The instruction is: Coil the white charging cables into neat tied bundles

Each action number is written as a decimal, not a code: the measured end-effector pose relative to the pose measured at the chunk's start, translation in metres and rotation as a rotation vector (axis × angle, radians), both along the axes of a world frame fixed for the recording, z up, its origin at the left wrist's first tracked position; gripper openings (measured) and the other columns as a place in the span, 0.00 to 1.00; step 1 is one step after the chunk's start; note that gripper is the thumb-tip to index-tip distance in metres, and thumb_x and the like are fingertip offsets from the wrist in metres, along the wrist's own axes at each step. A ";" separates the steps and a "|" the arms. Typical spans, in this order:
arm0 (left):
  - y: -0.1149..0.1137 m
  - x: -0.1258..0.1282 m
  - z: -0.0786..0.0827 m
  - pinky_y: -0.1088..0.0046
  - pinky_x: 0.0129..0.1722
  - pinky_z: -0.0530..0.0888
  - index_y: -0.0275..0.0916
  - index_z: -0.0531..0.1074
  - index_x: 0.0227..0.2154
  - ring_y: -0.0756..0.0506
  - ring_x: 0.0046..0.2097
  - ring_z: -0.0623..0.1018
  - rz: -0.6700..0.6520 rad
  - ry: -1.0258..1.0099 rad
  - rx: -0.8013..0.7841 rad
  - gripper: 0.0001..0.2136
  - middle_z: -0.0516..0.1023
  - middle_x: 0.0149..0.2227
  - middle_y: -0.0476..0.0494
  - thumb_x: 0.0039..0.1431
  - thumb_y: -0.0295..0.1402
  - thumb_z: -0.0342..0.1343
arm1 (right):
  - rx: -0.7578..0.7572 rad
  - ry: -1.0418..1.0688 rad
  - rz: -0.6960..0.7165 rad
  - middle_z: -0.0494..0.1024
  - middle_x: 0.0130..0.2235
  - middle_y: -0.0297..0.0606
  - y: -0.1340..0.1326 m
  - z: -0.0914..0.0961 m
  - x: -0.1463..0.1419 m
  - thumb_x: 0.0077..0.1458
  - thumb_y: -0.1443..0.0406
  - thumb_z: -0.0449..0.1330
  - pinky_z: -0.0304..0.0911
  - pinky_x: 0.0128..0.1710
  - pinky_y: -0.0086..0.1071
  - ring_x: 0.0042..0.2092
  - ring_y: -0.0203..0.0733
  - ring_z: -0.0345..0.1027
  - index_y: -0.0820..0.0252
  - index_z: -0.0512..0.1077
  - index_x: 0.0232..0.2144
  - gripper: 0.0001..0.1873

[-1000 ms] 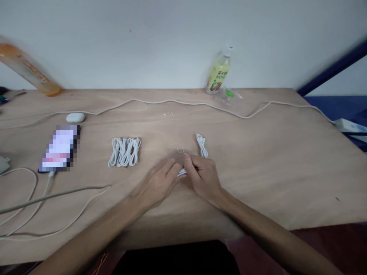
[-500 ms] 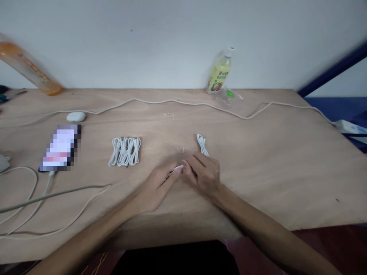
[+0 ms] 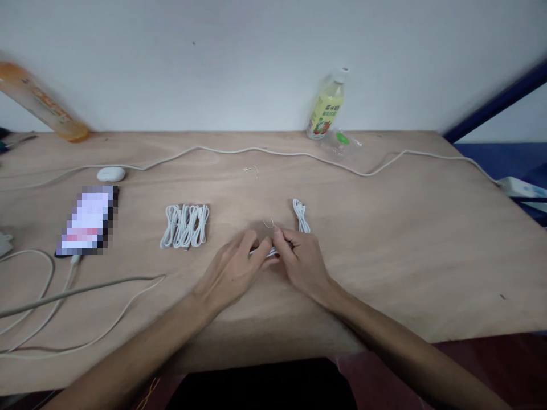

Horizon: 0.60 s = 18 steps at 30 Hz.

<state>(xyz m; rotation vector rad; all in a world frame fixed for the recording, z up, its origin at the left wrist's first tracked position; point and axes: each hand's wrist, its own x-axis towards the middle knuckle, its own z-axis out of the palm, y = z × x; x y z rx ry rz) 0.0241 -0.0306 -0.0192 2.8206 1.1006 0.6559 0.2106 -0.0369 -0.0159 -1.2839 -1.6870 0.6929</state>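
White cable [image 3: 267,253], left hand [image 3: 233,272] now closer.

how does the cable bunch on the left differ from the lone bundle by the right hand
The left bunch is several coils laid side by side, wide; the lone bundle is one narrow coil. The left bunch lies well away from the right hand; the lone bundle sits just beyond it. Both are white, on the table.

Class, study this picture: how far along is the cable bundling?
Done: the row of coiled bundles lies left of the hands. In hand: left hand and right hand pinch one white cable between them. Left, probably: fastening it; a loose tie waits just beyond.
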 end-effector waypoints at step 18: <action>-0.001 -0.001 0.011 0.57 0.56 0.77 0.41 0.72 0.43 0.38 0.49 0.82 -0.038 -0.377 -0.629 0.16 0.83 0.46 0.39 0.82 0.38 0.41 | 0.600 -0.403 0.072 0.75 0.30 0.36 0.008 -0.009 0.011 0.79 0.67 0.52 0.61 0.30 0.31 0.30 0.37 0.66 0.59 0.76 0.31 0.21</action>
